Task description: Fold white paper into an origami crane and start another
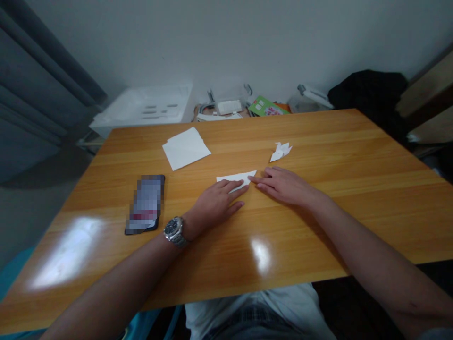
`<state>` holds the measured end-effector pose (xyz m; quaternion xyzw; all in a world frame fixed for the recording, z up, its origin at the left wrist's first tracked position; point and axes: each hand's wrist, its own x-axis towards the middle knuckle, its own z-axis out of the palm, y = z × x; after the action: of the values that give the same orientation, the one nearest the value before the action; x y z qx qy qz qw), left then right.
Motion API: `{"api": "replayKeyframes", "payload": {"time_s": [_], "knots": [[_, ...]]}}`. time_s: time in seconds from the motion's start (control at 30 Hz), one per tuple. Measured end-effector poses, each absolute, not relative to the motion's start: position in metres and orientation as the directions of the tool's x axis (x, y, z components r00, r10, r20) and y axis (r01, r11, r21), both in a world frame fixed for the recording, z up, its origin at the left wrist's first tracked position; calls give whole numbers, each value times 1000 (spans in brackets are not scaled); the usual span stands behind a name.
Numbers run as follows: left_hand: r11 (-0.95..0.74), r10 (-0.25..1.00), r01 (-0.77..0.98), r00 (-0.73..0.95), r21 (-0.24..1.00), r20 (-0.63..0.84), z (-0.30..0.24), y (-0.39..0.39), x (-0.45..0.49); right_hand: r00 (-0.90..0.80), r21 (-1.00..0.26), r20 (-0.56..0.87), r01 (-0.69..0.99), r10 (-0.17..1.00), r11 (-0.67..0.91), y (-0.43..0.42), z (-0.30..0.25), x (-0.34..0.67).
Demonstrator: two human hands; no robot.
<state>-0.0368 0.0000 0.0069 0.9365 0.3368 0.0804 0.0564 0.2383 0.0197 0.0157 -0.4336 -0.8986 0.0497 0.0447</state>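
Note:
A folded piece of white paper (233, 178) lies flat on the wooden table in front of me. My left hand (220, 200) rests over its near left part with fingers stretched out, pressing on it and hiding some of it. From the right, my right hand (278, 184) touches the paper's right end with the extended index finger; its other fingers are loosely bent, and nothing shows in its grasp. Just beyond my right hand sits a folded white paper crane (281, 151).
Several white paper sheets (186, 148) lie stacked at the table's back left. A smartphone (146, 203) is left of my left hand. Behind the wooden table (300, 245) stand a white plastic tray (141, 106), a green booklet (267, 106) and a black cloth (370, 94).

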Motion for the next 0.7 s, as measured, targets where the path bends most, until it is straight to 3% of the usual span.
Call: {"api": "replayKeyframes", "payload": {"time_s": [0.47, 0.57, 0.7], "knots": [[-768, 638, 617, 761, 174, 119, 6, 0, -37, -417, -150, 47, 895, 908, 419, 28, 11, 244], [-766, 640, 616, 758, 183, 123, 5, 0, -37, -465, -164, 77, 867, 882, 471, 26, 13, 246], [-763, 642, 613, 757, 207, 124, 5, 0, -38, -645, -243, 80, 727, 760, 642, 22, 15, 241]]}}
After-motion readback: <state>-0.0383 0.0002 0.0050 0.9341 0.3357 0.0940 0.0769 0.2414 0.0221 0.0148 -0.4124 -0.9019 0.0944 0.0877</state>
